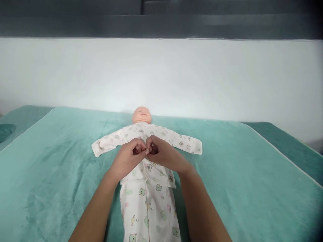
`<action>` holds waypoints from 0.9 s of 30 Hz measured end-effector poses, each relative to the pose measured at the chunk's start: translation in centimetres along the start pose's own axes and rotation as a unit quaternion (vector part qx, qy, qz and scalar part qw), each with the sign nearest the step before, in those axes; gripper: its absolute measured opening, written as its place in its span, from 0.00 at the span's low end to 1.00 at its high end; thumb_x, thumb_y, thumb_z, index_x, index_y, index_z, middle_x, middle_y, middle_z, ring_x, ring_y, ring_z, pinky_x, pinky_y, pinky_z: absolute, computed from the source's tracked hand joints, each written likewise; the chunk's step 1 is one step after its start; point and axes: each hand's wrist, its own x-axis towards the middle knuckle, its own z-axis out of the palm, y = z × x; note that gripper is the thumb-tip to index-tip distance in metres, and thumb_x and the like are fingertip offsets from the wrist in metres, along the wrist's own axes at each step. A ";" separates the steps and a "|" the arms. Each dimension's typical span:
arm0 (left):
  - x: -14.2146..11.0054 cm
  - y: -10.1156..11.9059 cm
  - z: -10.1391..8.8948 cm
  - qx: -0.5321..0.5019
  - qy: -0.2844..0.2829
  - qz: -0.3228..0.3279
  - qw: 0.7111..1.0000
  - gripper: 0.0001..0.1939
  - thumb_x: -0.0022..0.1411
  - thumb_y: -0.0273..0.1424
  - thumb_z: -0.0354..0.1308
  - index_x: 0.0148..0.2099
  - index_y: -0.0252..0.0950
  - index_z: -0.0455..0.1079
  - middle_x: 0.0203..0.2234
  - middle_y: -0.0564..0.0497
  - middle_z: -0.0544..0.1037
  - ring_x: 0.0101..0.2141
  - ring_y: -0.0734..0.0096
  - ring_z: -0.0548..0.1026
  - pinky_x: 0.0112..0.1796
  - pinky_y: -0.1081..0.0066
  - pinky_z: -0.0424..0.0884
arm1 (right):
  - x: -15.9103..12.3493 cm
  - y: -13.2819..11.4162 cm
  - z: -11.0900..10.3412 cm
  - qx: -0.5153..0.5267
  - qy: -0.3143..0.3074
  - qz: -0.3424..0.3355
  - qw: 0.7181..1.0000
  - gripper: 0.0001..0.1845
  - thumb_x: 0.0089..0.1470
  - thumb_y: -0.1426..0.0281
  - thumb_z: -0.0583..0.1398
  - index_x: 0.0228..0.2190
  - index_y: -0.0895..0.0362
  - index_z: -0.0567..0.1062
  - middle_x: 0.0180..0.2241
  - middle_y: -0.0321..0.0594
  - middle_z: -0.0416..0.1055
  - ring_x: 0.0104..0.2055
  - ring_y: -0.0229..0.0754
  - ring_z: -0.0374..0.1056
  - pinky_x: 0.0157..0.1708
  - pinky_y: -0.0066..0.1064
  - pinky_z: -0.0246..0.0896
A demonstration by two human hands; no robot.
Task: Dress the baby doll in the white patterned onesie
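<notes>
A baby doll (141,115) lies on its back on a teal blanket (63,168), head away from me. It wears a white shirt (174,138) printed with small animals, sleeves spread out to both sides, and matching white trousers (148,208). My left hand (128,157) and my right hand (164,155) meet over the doll's chest. Both have their fingers curled and pinch the shirt's front edges together at the middle. The spot under the fingertips is hidden.
The teal blanket covers a bed and has a white piped edge (282,153) on the right. A darker green sheet (285,137) shows beyond it. A white wall (161,74) rises behind the bed, with a dark band above.
</notes>
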 end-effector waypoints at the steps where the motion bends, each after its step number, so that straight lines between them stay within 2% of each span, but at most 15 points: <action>1: 0.0 -0.1 0.1 -0.001 0.009 -0.002 1.000 0.05 0.64 0.34 0.60 0.37 0.38 0.70 0.27 0.57 0.69 0.29 0.76 0.65 0.31 0.74 0.62 | 0.0 0.1 0.0 0.002 0.002 -0.001 1.000 0.08 0.51 0.72 0.61 0.31 0.53 0.64 0.27 0.27 0.57 0.28 0.32 0.52 0.25 0.26 0.48; 5: 0.1 -0.3 0.2 -0.013 0.019 -0.009 1.000 0.02 0.61 0.29 0.59 0.38 0.38 0.70 0.27 0.57 0.70 0.29 0.76 0.66 0.31 0.74 0.62 | 0.1 0.4 0.0 0.027 -0.007 0.011 1.000 0.09 0.51 0.71 0.62 0.32 0.53 0.64 0.28 0.27 0.57 0.28 0.32 0.52 0.24 0.26 0.49; 12: 0.2 -0.6 0.0 -0.084 0.040 -0.017 0.995 0.04 0.58 0.27 0.61 0.37 0.37 0.70 0.27 0.56 0.69 0.30 0.77 0.66 0.31 0.75 0.61 | 0.0 0.3 -0.4 0.089 -0.020 0.040 0.995 0.12 0.52 0.71 0.65 0.34 0.52 0.66 0.26 0.26 0.60 0.24 0.30 0.55 0.21 0.24 0.52; 17: 0.3 -1.0 -0.5 -0.151 0.015 -0.013 0.988 0.06 0.60 0.31 0.64 0.37 0.37 0.70 0.30 0.54 0.71 0.32 0.76 0.68 0.33 0.75 0.63 | 0.1 0.7 -1.1 0.138 -0.057 0.015 0.989 0.17 0.51 0.65 0.71 0.37 0.53 0.69 0.22 0.25 0.63 0.23 0.31 0.60 0.21 0.24 0.59; 22: 0.2 -1.1 -0.9 -0.159 -0.008 -0.009 0.987 0.07 0.62 0.32 0.65 0.38 0.36 0.70 0.29 0.55 0.71 0.32 0.77 0.66 0.33 0.75 0.62 | 0.3 1.5 -1.1 0.163 -0.067 -0.013 0.984 0.11 0.61 0.61 0.63 0.39 0.54 0.70 0.20 0.28 0.68 0.23 0.33 0.65 0.21 0.23 0.58; 27: 0.0 -1.0 -1.0 -0.149 -0.028 -0.008 0.988 0.06 0.63 0.32 0.63 0.39 0.37 0.70 0.30 0.55 0.70 0.32 0.77 0.66 0.34 0.74 0.61 | 0.2 1.3 -1.0 0.162 -0.067 -0.006 0.984 0.12 0.61 0.60 0.64 0.39 0.54 0.70 0.20 0.29 0.69 0.23 0.33 0.65 0.22 0.24 0.59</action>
